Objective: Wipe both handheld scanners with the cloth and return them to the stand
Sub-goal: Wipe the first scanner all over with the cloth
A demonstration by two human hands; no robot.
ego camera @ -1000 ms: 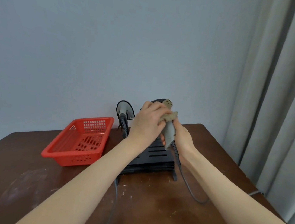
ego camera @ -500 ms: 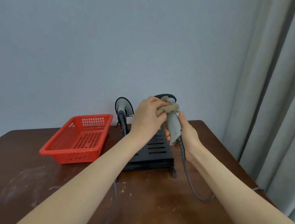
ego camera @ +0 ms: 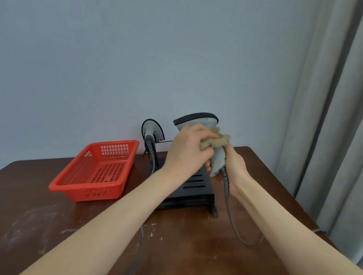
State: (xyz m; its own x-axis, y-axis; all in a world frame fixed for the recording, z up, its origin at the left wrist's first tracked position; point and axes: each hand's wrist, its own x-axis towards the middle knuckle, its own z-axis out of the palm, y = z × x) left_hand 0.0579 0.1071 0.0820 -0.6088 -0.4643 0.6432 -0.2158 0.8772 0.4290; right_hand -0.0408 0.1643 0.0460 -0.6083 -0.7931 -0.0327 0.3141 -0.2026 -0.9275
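Head view: right hand (ego camera: 232,165) grips the scanner (ego camera: 202,126) upright; left hand (ego camera: 188,148) presses the cloth (ego camera: 217,142) against it.

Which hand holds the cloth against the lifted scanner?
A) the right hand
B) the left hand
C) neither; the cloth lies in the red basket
B: the left hand grips the cloth against the scanner, while the right hand holds its handle.

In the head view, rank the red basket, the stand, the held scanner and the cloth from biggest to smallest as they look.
1. basket
2. stand, partly hidden, so its place against the basket is unsure
3. held scanner
4. cloth
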